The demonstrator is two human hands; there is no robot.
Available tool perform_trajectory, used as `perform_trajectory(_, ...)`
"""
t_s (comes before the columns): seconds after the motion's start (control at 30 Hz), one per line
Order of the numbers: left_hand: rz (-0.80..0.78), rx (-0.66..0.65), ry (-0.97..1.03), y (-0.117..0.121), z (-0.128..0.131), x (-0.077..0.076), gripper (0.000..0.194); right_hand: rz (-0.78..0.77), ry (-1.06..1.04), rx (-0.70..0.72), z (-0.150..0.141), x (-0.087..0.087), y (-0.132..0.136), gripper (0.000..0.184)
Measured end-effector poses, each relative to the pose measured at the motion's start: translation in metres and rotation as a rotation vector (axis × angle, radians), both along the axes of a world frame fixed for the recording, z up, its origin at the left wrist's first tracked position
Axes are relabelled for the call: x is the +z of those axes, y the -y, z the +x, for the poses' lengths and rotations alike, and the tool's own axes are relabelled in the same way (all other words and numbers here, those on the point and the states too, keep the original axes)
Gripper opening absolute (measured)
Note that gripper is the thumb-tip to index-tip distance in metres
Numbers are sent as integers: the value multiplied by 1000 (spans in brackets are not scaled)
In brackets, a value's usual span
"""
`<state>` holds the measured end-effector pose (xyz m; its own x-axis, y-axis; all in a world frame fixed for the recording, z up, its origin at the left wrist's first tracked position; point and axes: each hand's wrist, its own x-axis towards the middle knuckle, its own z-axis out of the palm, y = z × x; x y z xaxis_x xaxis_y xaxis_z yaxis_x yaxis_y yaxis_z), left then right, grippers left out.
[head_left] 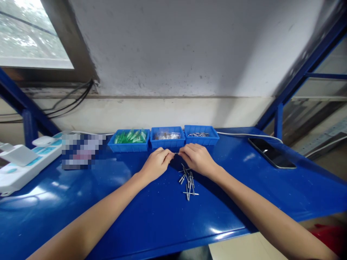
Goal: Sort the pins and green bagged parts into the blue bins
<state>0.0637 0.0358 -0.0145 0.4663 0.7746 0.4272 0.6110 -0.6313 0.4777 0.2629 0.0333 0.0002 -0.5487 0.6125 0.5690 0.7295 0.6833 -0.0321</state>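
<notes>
My left hand (158, 162) and my right hand (199, 159) meet just in front of the middle bin. The fingertips of both are pinched together on a thin metal pin (176, 153), of which only a short stretch shows between them. Below my right hand lies a loose pile of slim metal pins (189, 182) with thicker ends, several crossing one another. Behind the hands stand three blue bins: the left bin (129, 147) has green translucent plastic pieces (131, 136), the middle bin (168, 143) clear small parts (167, 135), the right bin (203, 141) more metal pins (199, 134).
A white power strip (29, 164) with plugged-in adapters lies at the left, beside a pixelated flat item (82, 151). A dark phone (271, 153) rests at the right. White cable (249, 135) runs along the wall behind the blue table (141, 224). Blue frame posts flank both sides.
</notes>
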Motion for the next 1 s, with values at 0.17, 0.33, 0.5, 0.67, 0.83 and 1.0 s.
perform_trajectory(0.17,83,-252,-190,11,7,6,27,186,-278,-376,46,15,-19,27)
perform_trajectory(0.33,200,-370,-419,13,6,12,21,173,-190,-626,78,10,-32,44)
perform_trajectory(0.5,96,-308,-353,14,-3,14,15,90,-153,-514,61,-1,-30,42)
perform_trajectory(0.67,70,-301,-359,16,-4,13,15,-14,-188,-402,53,-4,-30,37)
perform_trajectory(0.83,70,-350,-367,17,-4,11,16,-4,-217,-307,44,-1,-24,28)
perform_trajectory(1.0,33,-354,-395,21,-4,11,13,-126,-190,-150,22,2,-11,26)
